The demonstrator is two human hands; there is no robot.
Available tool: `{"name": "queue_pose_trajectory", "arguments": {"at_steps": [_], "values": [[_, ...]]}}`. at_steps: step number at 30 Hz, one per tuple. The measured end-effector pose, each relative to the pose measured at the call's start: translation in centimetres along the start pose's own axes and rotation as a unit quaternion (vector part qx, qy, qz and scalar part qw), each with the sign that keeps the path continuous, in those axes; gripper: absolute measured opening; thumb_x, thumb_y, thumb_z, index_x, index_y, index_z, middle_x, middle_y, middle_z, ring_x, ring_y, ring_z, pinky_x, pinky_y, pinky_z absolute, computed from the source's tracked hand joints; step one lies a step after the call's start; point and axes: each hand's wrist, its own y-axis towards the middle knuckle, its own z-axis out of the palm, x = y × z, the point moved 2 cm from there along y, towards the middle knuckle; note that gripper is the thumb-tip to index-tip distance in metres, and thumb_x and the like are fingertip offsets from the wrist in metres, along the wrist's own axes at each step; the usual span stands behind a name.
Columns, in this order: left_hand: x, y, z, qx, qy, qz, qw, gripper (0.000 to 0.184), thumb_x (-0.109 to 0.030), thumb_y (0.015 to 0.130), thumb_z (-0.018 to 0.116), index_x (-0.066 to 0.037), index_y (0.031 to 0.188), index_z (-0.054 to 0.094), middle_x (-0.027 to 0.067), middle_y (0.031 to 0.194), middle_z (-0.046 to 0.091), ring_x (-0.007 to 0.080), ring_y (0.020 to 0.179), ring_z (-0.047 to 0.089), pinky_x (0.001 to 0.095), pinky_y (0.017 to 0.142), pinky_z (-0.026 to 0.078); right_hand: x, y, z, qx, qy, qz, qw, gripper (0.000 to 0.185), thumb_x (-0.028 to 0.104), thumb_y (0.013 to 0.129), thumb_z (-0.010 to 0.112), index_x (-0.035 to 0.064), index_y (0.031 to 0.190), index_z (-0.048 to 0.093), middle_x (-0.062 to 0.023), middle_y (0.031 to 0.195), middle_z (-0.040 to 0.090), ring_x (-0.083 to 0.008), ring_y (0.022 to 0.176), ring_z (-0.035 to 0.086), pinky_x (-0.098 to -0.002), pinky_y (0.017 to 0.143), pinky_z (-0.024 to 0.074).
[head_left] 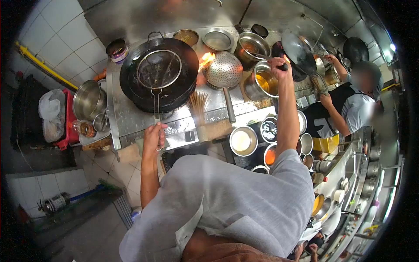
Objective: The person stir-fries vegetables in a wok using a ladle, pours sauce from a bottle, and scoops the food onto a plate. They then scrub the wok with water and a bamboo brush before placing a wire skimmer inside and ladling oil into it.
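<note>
My left hand (155, 136) is closed round the long wire handle of a round mesh strainer (159, 70). The strainer lies over a large black wok (128, 89) at the left of the stove. Up at the right, my right hand (280, 68) grips the dark-ended handle of a ladle (264, 57). The ladle reaches into a steel pot (253, 43) at the back, where its head is hard to make out. Just below that hand stands a pot of golden liquid (262, 81). A perforated skimmer (223, 70) rests between wok and pots, flame beside it.
A bamboo brush (199, 104) lies by the wok. Several containers, one with white contents (243, 141), line the front. At right, a co-worker (345, 102) handles another wok (299, 52). Steel bowls (89, 100) and a red bin (69, 115) stand at left.
</note>
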Motion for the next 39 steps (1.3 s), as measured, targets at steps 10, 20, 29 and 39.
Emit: {"name": "queue_pose_trajectory", "arguments": {"at_steps": [10,20,29,39], "values": [[-0.1,0.5,-0.8,0.007,0.003,0.001,1.0,0.035,-0.03,0.099,0.05,0.001,0.095,0.064,-0.0019,0.057,0.046,0.0065,0.039,0.041,0.023,0.033,0.029,-5.1,-7.9,4.0,0.041,-0.094,-0.005,0.995,0.011,0.006,0.088,0.046,0.0056,0.077,0.047,0.0003,0.067,0.047,-0.0092,0.052,0.05,-0.0222,0.046,0.0425],[-0.2,0.1,-1.6,0.039,-0.012,0.003,0.999,0.03,-0.028,0.1,0.052,-0.001,0.093,0.063,-0.0024,0.056,0.045,0.0066,0.039,0.039,0.0242,0.033,0.03,-19.9,-15.7,7.6,-0.003,-0.113,0.059,0.992,0.014,0.008,0.089,0.043,0.0042,0.076,0.043,-0.0012,0.067,0.045,-0.0078,0.048,0.05,-0.0215,0.039,0.0401],[-0.1,-0.2,-2.2,0.047,-0.012,0.017,0.999,0.032,-0.026,0.1,0.051,0.002,0.09,0.063,0.0,0.055,0.047,0.0087,0.038,0.041,0.0258,0.034,0.032,-30.2,-14.8,2.1,-0.022,-0.03,0.167,0.985,0.012,0.008,0.09,0.045,0.0036,0.079,0.043,-0.0016,0.072,0.046,-0.005,0.044,0.046,-0.0224,0.034,0.0392],[0.7,-0.4,-2.6,0.009,0.037,0.039,0.999,0.03,-0.027,0.1,0.051,0.0,0.093,0.062,-0.0016,0.057,0.047,0.008,0.039,0.04,0.0247,0.035,0.032,-33.0,-13.0,-2.8,-0.04,-0.791,0.047,0.609,0.074,-0.001,0.079,0.053,0.0071,0.149,0.033,0.0004,0.067,0.048,-0.007,0.044,0.045,-0.023,0.034,0.0368]]}}
